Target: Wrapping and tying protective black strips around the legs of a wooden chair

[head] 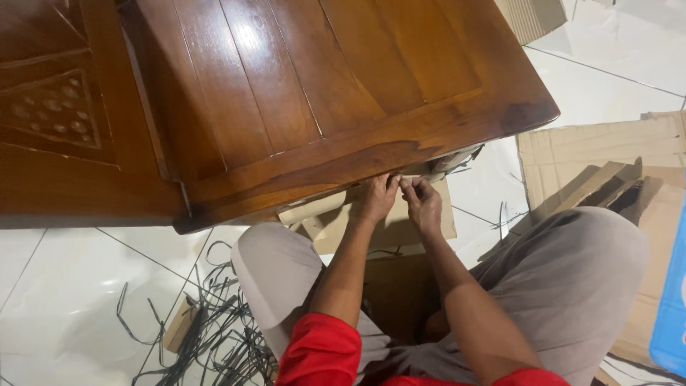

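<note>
A large polished brown wooden panel [300,93] lies tilted in front of me, its near edge over my knees. My left hand [374,198] and my right hand [423,204] are side by side just under that edge, fingertips pinching at a strip of cardboard wrapping [336,214] tucked beneath the wood. Both hands have their fingers curled onto the wrapping. What lies further under the panel is hidden.
A carved wooden piece [57,114] adjoins the panel at left. Loose dark plastic straps [214,329] and a cardboard scrap lie on the white tiled floor [64,286]. Flattened cardboard sheets [607,157] sit at right, with a blue object [672,307] at the edge.
</note>
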